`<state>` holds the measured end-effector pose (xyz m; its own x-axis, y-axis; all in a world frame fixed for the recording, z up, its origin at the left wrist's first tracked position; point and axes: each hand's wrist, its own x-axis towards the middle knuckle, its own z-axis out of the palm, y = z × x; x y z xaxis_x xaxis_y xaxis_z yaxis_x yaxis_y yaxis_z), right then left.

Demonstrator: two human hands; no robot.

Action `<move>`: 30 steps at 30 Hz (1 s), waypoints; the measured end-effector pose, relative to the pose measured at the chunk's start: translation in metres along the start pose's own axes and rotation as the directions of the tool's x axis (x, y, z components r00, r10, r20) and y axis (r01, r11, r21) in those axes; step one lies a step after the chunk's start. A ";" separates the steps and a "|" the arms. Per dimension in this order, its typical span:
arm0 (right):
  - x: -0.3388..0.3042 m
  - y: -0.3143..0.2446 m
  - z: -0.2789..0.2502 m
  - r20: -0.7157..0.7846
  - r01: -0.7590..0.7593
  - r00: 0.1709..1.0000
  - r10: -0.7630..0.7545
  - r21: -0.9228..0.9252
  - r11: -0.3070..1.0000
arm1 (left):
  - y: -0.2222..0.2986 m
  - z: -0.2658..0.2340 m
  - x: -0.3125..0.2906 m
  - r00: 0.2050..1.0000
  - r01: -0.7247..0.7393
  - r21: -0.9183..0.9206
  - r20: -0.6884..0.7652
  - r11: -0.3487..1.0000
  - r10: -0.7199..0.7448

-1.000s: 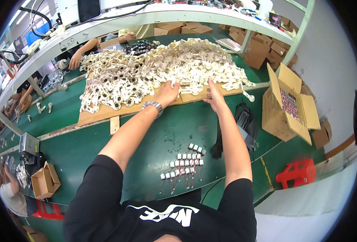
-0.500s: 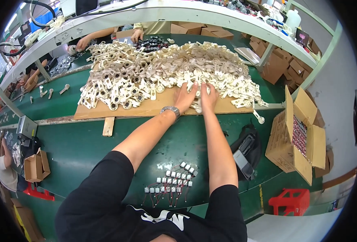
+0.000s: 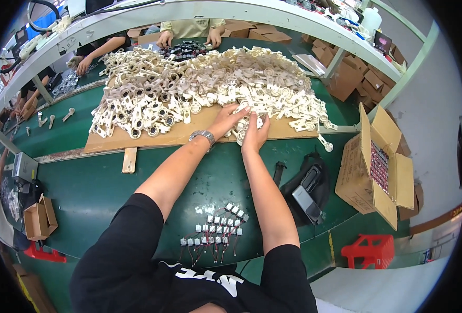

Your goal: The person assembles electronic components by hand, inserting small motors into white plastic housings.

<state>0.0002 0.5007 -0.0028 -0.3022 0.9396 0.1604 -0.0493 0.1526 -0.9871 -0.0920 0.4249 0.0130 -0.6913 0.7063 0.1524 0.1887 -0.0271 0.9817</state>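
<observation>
A big heap of cream-white plastic housings (image 3: 152, 86), each with a round head and a short arm, lies on a flat cardboard sheet (image 3: 163, 140). At the heap's front edge my left hand (image 3: 227, 121), with a metal watch on its wrist, reaches in from the left, fingers bent round some white housings (image 3: 240, 134). Close beside it, my right hand (image 3: 255, 134) cups the same cluster from the right. The fingers partly cover these pieces. Nearer me, several small silver motors (image 3: 218, 229) with thin red and dark wires lie in rows on the green table (image 3: 100, 193).
To the right stand an open cardboard box (image 3: 353, 175) holding reddish parts and a black bag (image 3: 312, 188) with a grey device. A white shelf (image 3: 189, 18) spans the far side. Beyond the heap, co-workers' hands (image 3: 215, 37) work near dark parts (image 3: 184, 50).
My view has shifted, so the scene sits slightly further left. My hands have drawn together around the white housings. Across the table, a co-worker's second hand has come into sight.
</observation>
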 end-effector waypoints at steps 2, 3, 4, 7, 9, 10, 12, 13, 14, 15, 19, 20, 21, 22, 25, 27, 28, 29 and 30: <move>0.012 0.006 -0.004 -0.006 -0.051 0.999 0.052 0.104 0.993 | 0.003 0.006 0.000 0.989 0.076 -0.151 0.141 0.986 -0.055; 0.011 0.003 -0.001 0.016 -0.107 0.994 0.106 0.216 0.971 | 0.000 0.003 0.001 0.989 0.076 -0.152 0.138 0.986 -0.055; 0.010 0.001 0.003 0.001 -0.132 0.991 0.136 0.244 0.961 | -0.002 0.002 0.001 0.993 0.071 -0.082 0.099 0.994 -0.062; 0.007 -0.007 0.012 0.202 -0.226 0.969 0.140 0.506 0.832 | -0.015 0.005 0.005 0.990 -0.139 0.121 -0.018 0.983 0.142; 0.010 -0.008 0.010 0.234 -0.284 0.955 0.180 0.558 0.779 | -0.019 0.011 0.004 0.969 -0.180 0.218 -0.130 0.959 0.211; 0.012 -0.005 0.004 0.279 -0.315 0.942 0.185 0.551 0.773 | -0.019 0.016 0.001 0.964 -0.205 0.142 -0.141 0.968 0.225; 0.010 -0.003 0.001 0.314 -0.296 0.939 0.139 0.533 0.793 | -0.022 0.021 -0.003 0.970 -0.172 0.036 -0.166 0.985 0.175; 0.005 -0.003 0.001 0.296 -0.265 0.947 0.126 0.497 0.826 | -0.023 0.021 -0.005 0.972 -0.141 -0.064 -0.196 0.988 0.126; 0.000 -0.003 0.001 0.279 -0.234 0.954 0.112 0.458 0.858 | -0.027 0.021 -0.004 0.959 -0.176 -0.034 -0.232 0.984 0.163; -0.002 -0.004 0.003 0.261 -0.221 0.959 0.111 0.443 0.869 | -0.030 0.020 -0.003 0.958 -0.177 -0.035 -0.234 0.984 0.164; -0.012 -0.006 -0.002 0.244 -0.234 0.962 0.120 0.518 0.823 | -0.029 0.020 -0.012 0.927 -0.319 0.089 -0.176 0.943 0.330; -0.015 -0.007 -0.005 0.244 -0.246 0.961 0.128 0.553 0.796 | -0.025 0.021 -0.016 0.925 -0.334 0.112 -0.151 0.936 0.348; -0.020 -0.011 -0.005 0.251 -0.261 0.959 0.135 0.587 0.766 | -0.022 0.020 -0.021 0.925 -0.332 0.113 -0.156 0.936 0.347; -0.026 -0.015 -0.004 0.257 -0.265 0.957 0.135 0.585 0.766 | -0.019 0.020 -0.026 0.938 -0.291 0.019 -0.191 0.957 0.289; -0.041 -0.030 -0.004 0.224 -0.231 0.967 0.120 0.579 0.782 | 0.002 0.018 -0.047 0.900 -0.327 -0.019 -0.311 0.945 0.305; -0.060 -0.046 -0.003 0.264 -0.245 0.959 0.099 0.609 0.754 | 0.022 0.007 -0.066 0.835 -0.407 0.038 -0.390 0.913 0.389; -0.072 -0.057 -0.001 0.299 -0.246 0.952 0.066 0.622 0.743 | 0.030 -0.001 -0.076 0.813 -0.427 0.042 -0.420 0.903 0.404; -0.086 -0.066 0.003 0.318 -0.247 0.947 0.044 0.635 0.732 | 0.037 -0.011 -0.087 0.789 -0.444 0.051 -0.451 0.894 0.418; -0.103 -0.082 0.006 0.340 -0.251 0.940 0.021 0.647 0.720 | 0.046 -0.023 -0.100 0.761 -0.453 0.092 -0.479 0.887 0.438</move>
<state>0.0300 0.3893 0.0610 -0.6091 0.7824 0.1297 -0.5758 -0.3237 -0.7508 -0.0303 0.3370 0.0456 -0.7771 0.1869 0.6010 0.5445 -0.2793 0.7909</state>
